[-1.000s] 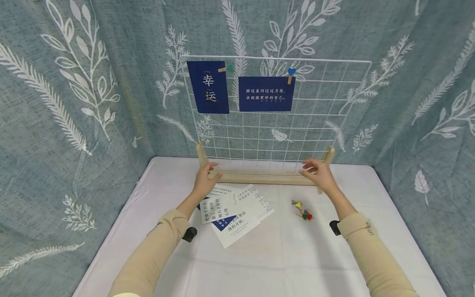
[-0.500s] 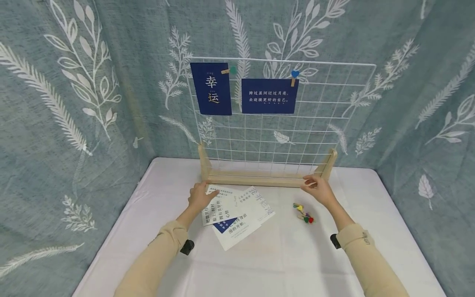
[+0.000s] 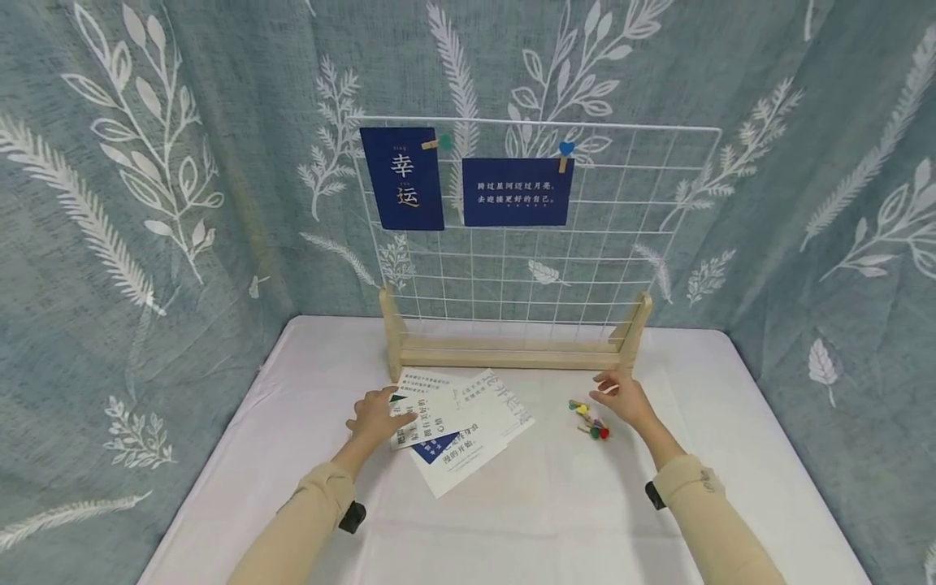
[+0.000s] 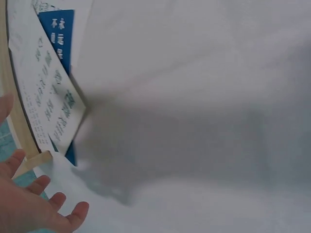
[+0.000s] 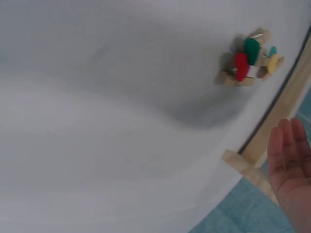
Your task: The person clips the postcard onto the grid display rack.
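A white wire grid panel (image 3: 585,244) stands in a wooden base (image 3: 512,357) at the back of the table. Two dark blue cards (image 3: 400,179) (image 3: 517,192) hang on it, each under a small wooden clip. A loose pile of printed cards (image 3: 468,418) (image 4: 48,97) lies in front of the base. My left hand (image 3: 383,410) (image 4: 29,204) is at the pile's left edge, fingers spread and holding nothing. My right hand (image 3: 607,388) (image 5: 291,160) hovers open just right of a small heap of coloured-heart clips (image 3: 588,418) (image 5: 248,63).
The table has a white cloth (image 3: 556,504) over it. Grey-green leaf-print curtains (image 3: 146,203) close in the back and both sides. The wooden base (image 5: 286,107) runs close to the clips.
Both hands have let go of the wooden base and drawn back toward me. The left now sits at the card pile, the right beside the clips.
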Demonstrator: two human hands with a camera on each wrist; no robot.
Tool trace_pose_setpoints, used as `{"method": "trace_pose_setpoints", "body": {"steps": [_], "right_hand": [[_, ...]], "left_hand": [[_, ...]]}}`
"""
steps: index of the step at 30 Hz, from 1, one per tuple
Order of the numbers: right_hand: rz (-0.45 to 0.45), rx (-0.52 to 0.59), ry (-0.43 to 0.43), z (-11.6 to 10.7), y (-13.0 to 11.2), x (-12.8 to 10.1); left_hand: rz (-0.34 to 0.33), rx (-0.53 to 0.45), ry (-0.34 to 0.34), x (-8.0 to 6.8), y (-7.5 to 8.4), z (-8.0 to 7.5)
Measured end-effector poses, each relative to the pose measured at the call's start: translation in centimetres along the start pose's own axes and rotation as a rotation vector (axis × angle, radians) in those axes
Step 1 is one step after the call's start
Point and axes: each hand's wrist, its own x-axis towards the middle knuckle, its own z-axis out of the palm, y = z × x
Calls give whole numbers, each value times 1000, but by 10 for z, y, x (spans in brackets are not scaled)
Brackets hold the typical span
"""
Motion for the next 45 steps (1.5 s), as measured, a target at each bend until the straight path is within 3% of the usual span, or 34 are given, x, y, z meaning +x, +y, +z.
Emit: {"method": "trace_pose_setpoints", "body": {"steps": [9, 16, 23, 29, 40, 45], "right_hand": [[83, -49, -26, -1, 8, -10], [162, -28, -78, 0, 10, -18], [223, 4, -77, 4, 19, -23], [215, 46, -89, 6, 27, -22], [270, 65, -43, 14, 31, -28], [255, 60, -16, 18, 35, -31]], "left_hand": [[-71, 39, -67, -9, -11, 2], [-175, 73, -88, -13, -17, 3], [-164, 121, -40, -6, -26, 12], [-186, 148, -24, -6, -23, 15], [-187, 130, -5, -7, -17, 20], [-205, 116, -5, -8, -18, 20]]}}
